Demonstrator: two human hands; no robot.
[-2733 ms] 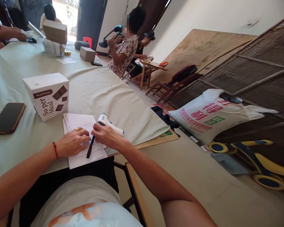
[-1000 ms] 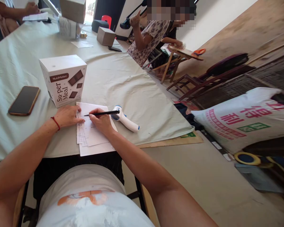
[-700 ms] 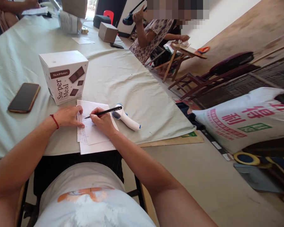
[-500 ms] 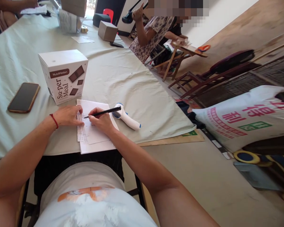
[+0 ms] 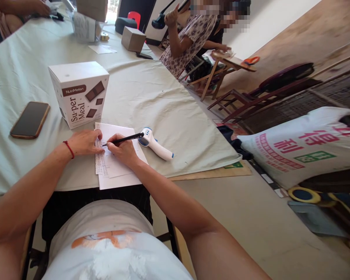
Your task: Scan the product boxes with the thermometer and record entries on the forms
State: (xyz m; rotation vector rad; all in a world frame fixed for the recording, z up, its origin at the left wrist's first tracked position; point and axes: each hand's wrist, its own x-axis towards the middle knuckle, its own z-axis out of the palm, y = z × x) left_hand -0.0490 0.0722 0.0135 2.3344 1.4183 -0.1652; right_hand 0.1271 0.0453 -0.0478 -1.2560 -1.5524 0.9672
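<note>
My right hand [image 5: 125, 151] grips a black pen [image 5: 131, 137], its tip on a stack of white paper sheets [image 5: 121, 182]. Handwriting runs down the left strip of the top sheet. Resting on that left edge, my left hand [image 5: 84, 142] has thumb and forefinger apart and holds nothing. Its other fingers are partly hidden. Just right of the sheets lies a white and blue infrared thermometer [image 5: 160, 150], near the pen's upper end. Behind my left hand stands a white carton [image 5: 67, 111] with brown print, and a dark phone [image 5: 30, 119] lies farther left.
A pale cloth covers the table [image 5: 140, 97]. A grey box [image 5: 133, 39] and a clear plastic bin [image 5: 84, 27] stand toward the back. People sit at the far left and beyond the table's right edge. A large printed sack [image 5: 303, 144] lies at the right.
My right hand and the pen have shifted slightly left on the paper, with the pen's upper end a little lower. My left hand stays at the sheet's edge.
</note>
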